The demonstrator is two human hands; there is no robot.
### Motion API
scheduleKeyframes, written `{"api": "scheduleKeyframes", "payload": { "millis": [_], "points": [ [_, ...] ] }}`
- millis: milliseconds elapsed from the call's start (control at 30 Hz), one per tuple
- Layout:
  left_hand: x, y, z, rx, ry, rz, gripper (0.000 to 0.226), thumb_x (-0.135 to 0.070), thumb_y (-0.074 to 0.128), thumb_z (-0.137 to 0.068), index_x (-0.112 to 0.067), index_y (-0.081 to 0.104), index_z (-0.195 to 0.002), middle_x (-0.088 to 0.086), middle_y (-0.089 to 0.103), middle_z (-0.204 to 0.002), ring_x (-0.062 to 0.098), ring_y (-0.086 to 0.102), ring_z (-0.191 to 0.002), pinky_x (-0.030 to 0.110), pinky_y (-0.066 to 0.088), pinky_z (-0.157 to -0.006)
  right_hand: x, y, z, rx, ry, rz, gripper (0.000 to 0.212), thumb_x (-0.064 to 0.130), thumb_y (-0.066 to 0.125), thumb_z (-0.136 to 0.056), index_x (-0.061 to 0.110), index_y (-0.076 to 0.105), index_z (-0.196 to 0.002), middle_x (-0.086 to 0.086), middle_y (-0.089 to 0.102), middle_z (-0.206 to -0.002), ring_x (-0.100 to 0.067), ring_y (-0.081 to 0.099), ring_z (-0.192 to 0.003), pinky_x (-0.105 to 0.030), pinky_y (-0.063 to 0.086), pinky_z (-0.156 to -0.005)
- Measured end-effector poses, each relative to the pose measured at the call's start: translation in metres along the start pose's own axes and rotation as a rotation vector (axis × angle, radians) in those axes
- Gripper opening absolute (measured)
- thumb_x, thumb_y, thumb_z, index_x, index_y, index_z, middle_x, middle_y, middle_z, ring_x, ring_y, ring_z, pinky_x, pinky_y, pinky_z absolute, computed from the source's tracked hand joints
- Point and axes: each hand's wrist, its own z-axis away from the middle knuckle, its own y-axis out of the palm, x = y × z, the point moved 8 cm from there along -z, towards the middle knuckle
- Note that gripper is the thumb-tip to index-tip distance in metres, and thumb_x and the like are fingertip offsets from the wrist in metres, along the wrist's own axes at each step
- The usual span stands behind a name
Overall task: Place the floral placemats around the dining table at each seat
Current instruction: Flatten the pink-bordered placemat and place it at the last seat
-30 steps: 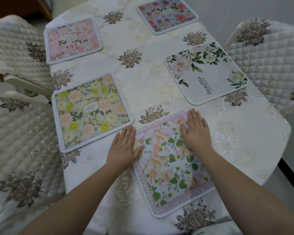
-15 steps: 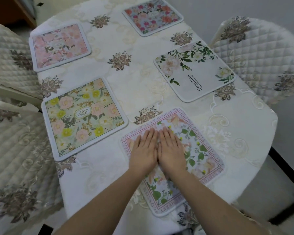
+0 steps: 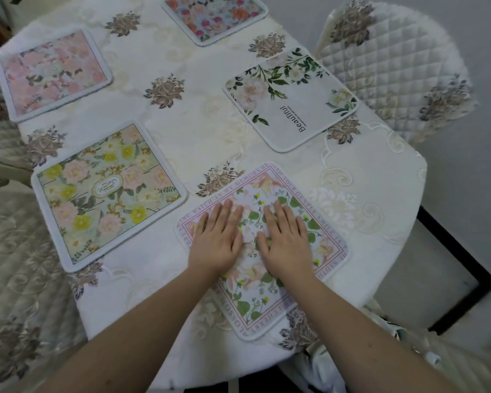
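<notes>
Several floral placemats lie on the cream tablecloth of the dining table (image 3: 204,129). Nearest me is a pink-bordered mat with lettering (image 3: 321,236), set askew at the table's near end. My left hand (image 3: 217,241) and my right hand (image 3: 285,242) rest flat on it, palms down, fingers apart, a small gap between them. A yellow-and-pink mat (image 3: 105,191) lies at the near left, a pink mat (image 3: 53,73) at the far left, a white "Beautiful" mat (image 3: 291,97) on the right, and a red-flowered mat (image 3: 214,15) at the far end.
Quilted cream chairs stand at the right (image 3: 394,66) and along the left edge (image 3: 9,236). The tablecloth hangs over the near edge. Grey floor and a black frame (image 3: 459,279) show at the lower right.
My hands went from the mat's outer edges to its middle, side by side, then spread slightly apart. The mat shifted further onto the table, and the view moved closer.
</notes>
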Motion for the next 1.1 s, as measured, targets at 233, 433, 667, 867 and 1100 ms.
{"api": "scheduleKeyframes", "payload": {
  "millis": [233, 433, 667, 867, 1100],
  "points": [
    [0.024, -0.005, 0.004, 0.007, 0.004, -0.029, 0.063, -0.063, 0.008, -0.099, -0.043, -0.005, -0.157, -0.010, -0.012, -0.166, 0.012, -0.014, -0.153, 0.040, -0.005, -0.124, -0.026, -0.005, 0.017, -0.025, 0.083, 0.024, 0.063, 0.055, 0.020, -0.101, 0.029, 0.011, -0.158, 0.000, 0.005, -0.166, -0.017, 0.001, -0.153, -0.044, 0.001, -0.124],
    [0.044, -0.008, 0.004, 0.027, 0.012, -0.049, 0.066, -0.069, 0.004, -0.095, -0.046, -0.018, -0.153, -0.010, -0.019, -0.165, 0.011, -0.019, -0.151, 0.037, -0.010, -0.123, -0.054, -0.010, 0.038, -0.031, 0.178, 0.011, 0.065, 0.055, 0.019, -0.100, 0.030, 0.005, -0.158, 0.002, 0.001, -0.167, -0.014, -0.003, -0.153, -0.042, -0.002, -0.124],
    [0.055, -0.014, 0.007, 0.042, 0.086, -0.024, 0.070, -0.069, 0.007, -0.096, -0.038, -0.013, -0.156, -0.011, -0.018, -0.164, 0.009, -0.018, -0.151, 0.034, -0.006, -0.123, -0.073, -0.018, 0.051, -0.071, 0.321, -0.007, 0.070, 0.055, 0.022, -0.100, 0.022, 0.005, -0.159, -0.001, 0.000, -0.167, -0.015, -0.001, -0.153, -0.038, -0.002, -0.124],
    [0.069, -0.018, 0.013, 0.065, 0.134, -0.029, 0.069, -0.060, 0.018, -0.102, -0.031, -0.010, -0.158, -0.008, -0.016, -0.165, 0.012, -0.014, -0.153, 0.037, -0.003, -0.125, -0.079, -0.015, 0.064, -0.064, 0.461, -0.053, 0.072, 0.054, 0.020, -0.101, 0.014, 0.000, -0.158, -0.005, -0.004, -0.167, -0.017, -0.005, -0.153, -0.035, -0.004, -0.123],
    [0.071, -0.014, 0.013, 0.097, 0.149, -0.017, 0.068, -0.059, 0.012, -0.102, -0.030, -0.014, -0.157, -0.006, -0.020, -0.165, 0.013, -0.017, -0.152, 0.038, -0.005, -0.125, -0.021, 0.005, 0.091, -0.077, 0.495, -0.095, 0.066, 0.045, 0.015, -0.104, 0.010, -0.001, -0.158, -0.006, -0.006, -0.166, -0.017, -0.008, -0.152, -0.035, -0.006, -0.123]
  ]
}}
